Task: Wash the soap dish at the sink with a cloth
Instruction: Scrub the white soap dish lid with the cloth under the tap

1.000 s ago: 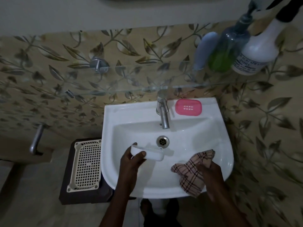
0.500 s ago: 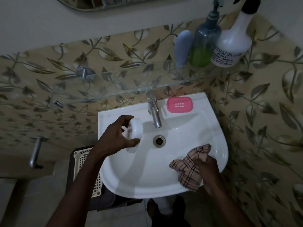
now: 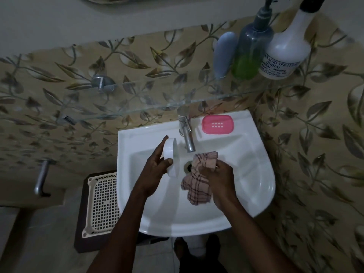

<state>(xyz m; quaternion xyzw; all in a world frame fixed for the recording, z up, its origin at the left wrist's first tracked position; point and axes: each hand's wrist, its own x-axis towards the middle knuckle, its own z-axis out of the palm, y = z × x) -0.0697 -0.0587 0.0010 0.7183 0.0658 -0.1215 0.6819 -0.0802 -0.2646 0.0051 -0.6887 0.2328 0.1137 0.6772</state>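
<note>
Gripping the white soap dish (image 3: 171,157) on edge above the sink (image 3: 256,174) basin, the left hand (image 3: 155,170) held it beside the tap (image 3: 187,134), while the right hand (image 3: 220,178) clutched the checked cloth (image 3: 197,186) over the drain.

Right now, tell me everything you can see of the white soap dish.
The white soap dish is an oval, smooth, plastic-looking shell, tipped on edge with its long axis nearly vertical over the sink. The left hand grips it, thumb on the near end. It sits left of the tap, apart from the checked cloth.
</note>
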